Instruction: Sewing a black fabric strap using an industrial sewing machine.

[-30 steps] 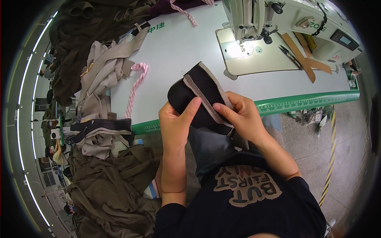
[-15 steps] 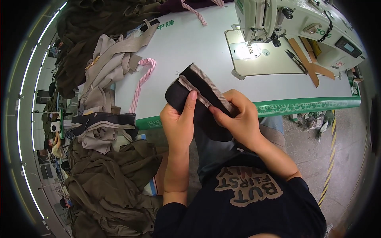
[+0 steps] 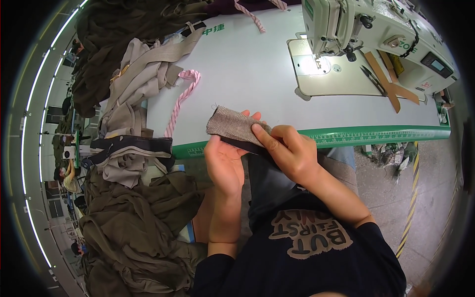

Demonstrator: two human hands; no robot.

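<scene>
Fabric being held in both hands at the table edge.

A brown herringbone fabric piece (image 3: 232,126) with a dark layer beneath is being pinched between the left hand (image 3: 225,161), cupped under it, and the right hand (image 3: 289,151), whose fingers are closed over its right end. Just beyond the grip, the white table (image 3: 247,74) with its green ruler edge (image 3: 376,136) is being lit by the sewing machine (image 3: 356,22) farther up and to the right. Left of the grip, a pink twisted cord (image 3: 180,101) is lying near piled beige and olive garments (image 3: 133,99).
</scene>
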